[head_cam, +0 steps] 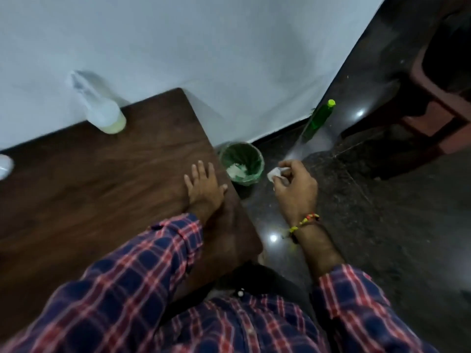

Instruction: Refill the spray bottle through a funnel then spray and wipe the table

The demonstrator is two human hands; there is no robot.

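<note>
Bench [89, 194]: dark wood, fills left half of frame, its rounded far corner at upper centre against a white wall [204, 42].

Floor [382, 200]: dark speckled stone, right half of frame, glare spots on it.

Left hand [204, 184]: centre frame, flat on the bench near its right edge, fingers straight and spread, grip released, holding nothing. Plaid sleeve [142, 266] runs back toward lower left.

Right hand [295, 187]: right of centre, off the bench and above the floor, fingers curled, grip clenched round a crumpled white tissue [276, 173]. Beaded bracelet [303, 222] on the wrist.

Spray bottle [102, 108]: upper left, upright on the bench's far edge by the wall, translucent white, a little yellowish liquid at the bottom. Blurred.

Bin [242, 161]: small, green liner, on the floor just beside the bench's right edge, between the two hands in frame; white paper inside.

Green bottle [318, 118]: upper right, on the floor by the wall, bright green cap.

White object [5, 165]: left edge, on the bench, cut off; cannot tell what.
</note>
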